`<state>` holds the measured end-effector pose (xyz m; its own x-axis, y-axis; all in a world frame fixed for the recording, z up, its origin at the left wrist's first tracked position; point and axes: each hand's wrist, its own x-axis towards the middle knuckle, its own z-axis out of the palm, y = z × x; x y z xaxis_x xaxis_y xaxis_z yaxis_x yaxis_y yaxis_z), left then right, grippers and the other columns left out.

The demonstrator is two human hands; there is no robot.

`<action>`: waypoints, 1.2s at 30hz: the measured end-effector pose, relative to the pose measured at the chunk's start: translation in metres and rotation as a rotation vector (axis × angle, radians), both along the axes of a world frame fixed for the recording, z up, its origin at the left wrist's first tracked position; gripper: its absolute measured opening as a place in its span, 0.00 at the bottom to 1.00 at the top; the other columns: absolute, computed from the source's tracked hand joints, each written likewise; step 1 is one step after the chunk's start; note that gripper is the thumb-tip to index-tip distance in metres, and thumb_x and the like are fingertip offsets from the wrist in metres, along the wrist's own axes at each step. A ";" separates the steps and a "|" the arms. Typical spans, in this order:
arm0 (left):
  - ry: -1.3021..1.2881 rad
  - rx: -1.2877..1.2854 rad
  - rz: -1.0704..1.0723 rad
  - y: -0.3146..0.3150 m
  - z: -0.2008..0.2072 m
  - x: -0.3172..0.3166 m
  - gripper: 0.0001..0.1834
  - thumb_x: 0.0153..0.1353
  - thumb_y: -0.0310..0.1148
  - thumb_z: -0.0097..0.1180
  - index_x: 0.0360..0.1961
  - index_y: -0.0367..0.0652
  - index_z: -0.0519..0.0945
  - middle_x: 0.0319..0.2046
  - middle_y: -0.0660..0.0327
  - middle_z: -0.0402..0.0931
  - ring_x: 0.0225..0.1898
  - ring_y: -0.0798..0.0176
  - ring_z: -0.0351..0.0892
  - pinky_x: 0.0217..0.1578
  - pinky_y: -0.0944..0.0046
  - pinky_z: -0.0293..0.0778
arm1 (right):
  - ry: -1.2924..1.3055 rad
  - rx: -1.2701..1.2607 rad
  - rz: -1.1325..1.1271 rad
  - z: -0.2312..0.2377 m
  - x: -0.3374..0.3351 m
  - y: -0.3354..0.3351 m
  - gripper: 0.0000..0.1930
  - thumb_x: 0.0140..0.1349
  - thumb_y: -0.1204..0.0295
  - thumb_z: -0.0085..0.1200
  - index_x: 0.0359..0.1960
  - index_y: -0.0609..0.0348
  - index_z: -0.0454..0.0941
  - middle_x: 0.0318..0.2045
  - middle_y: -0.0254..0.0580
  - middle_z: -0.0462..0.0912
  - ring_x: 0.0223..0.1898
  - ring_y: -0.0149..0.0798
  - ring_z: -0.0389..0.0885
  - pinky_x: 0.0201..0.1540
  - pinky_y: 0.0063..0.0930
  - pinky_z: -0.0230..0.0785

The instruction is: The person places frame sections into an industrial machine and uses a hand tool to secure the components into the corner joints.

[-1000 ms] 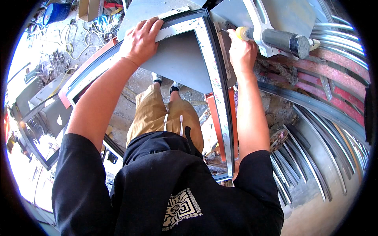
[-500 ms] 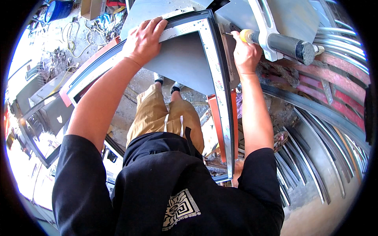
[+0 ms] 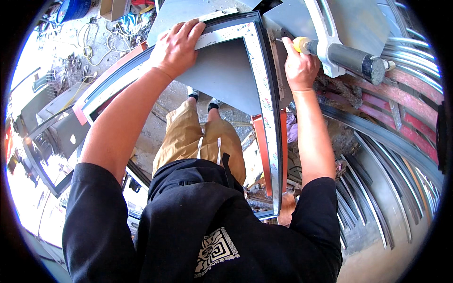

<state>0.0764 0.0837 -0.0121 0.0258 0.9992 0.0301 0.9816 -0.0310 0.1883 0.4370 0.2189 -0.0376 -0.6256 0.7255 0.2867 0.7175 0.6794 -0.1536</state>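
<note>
A dark-edged metal frame with white printed film on its face slopes across a grey metal table. Over its far bar, left of the corner, my left hand is closed with the fingers bent over the edge. My right hand is just outside the frame's right bar, near the corner. Its fingers are curled beside the yellow collar of a black cylinder on a white metal arm; what they hold, if anything, is hidden.
Long metal profiles lie in a bundle at the right, below red-pink beams. An orange-red bar stands under the frame. A blue drum, an open cardboard box and a tangled cord are at the far left.
The whole view has shifted slightly to the right. My right hand has drawn a little away from the frame's right bar; my left hand stays on the far bar.
</note>
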 end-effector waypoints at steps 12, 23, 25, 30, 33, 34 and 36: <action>0.002 0.009 -0.005 0.000 -0.003 0.001 0.43 0.58 0.25 0.76 0.76 0.51 0.76 0.75 0.60 0.79 0.73 0.47 0.82 0.70 0.46 0.85 | 0.014 0.005 -0.066 0.005 -0.008 -0.021 0.19 0.72 0.75 0.61 0.60 0.47 0.94 0.54 0.53 0.92 0.54 0.62 0.91 0.60 0.54 0.85; -0.028 -0.012 0.003 0.001 0.002 0.001 0.42 0.59 0.26 0.77 0.76 0.52 0.77 0.74 0.60 0.80 0.73 0.47 0.82 0.71 0.46 0.84 | 0.080 -0.170 -0.222 0.014 -0.023 -0.031 0.14 0.76 0.75 0.63 0.58 0.54 0.94 0.46 0.50 0.95 0.52 0.59 0.94 0.58 0.51 0.85; -0.031 -0.021 0.003 0.001 0.001 0.000 0.42 0.59 0.26 0.77 0.76 0.52 0.77 0.74 0.60 0.80 0.73 0.47 0.82 0.71 0.46 0.84 | 0.065 -0.211 -0.268 0.015 -0.027 -0.035 0.14 0.76 0.74 0.63 0.58 0.53 0.94 0.46 0.50 0.95 0.52 0.58 0.94 0.57 0.50 0.85; -0.020 0.018 -0.014 0.001 -0.003 0.000 0.43 0.58 0.26 0.78 0.76 0.52 0.76 0.74 0.60 0.80 0.73 0.47 0.82 0.71 0.46 0.84 | 0.141 -0.258 -0.300 0.018 -0.029 -0.034 0.13 0.74 0.73 0.66 0.56 0.52 0.95 0.47 0.51 0.95 0.51 0.57 0.94 0.54 0.48 0.86; -0.001 0.023 -0.013 0.000 -0.002 0.000 0.43 0.58 0.26 0.78 0.76 0.52 0.76 0.74 0.61 0.80 0.73 0.47 0.82 0.71 0.46 0.84 | 0.132 -0.299 -0.357 0.020 -0.033 -0.037 0.13 0.75 0.71 0.66 0.56 0.52 0.95 0.48 0.53 0.95 0.52 0.57 0.94 0.56 0.49 0.85; -0.001 0.024 -0.014 0.000 -0.001 0.001 0.43 0.58 0.26 0.78 0.76 0.52 0.76 0.74 0.61 0.80 0.73 0.47 0.82 0.71 0.46 0.84 | 0.132 -0.298 -0.358 0.022 -0.033 -0.036 0.13 0.75 0.71 0.66 0.56 0.52 0.95 0.48 0.53 0.95 0.52 0.57 0.94 0.56 0.49 0.85; -0.026 -0.003 0.001 0.000 0.000 0.001 0.43 0.57 0.26 0.77 0.76 0.52 0.76 0.75 0.61 0.80 0.72 0.47 0.82 0.71 0.46 0.84 | 0.128 -0.386 -0.338 0.024 -0.031 -0.033 0.13 0.77 0.68 0.64 0.57 0.50 0.95 0.50 0.53 0.94 0.53 0.62 0.93 0.57 0.53 0.85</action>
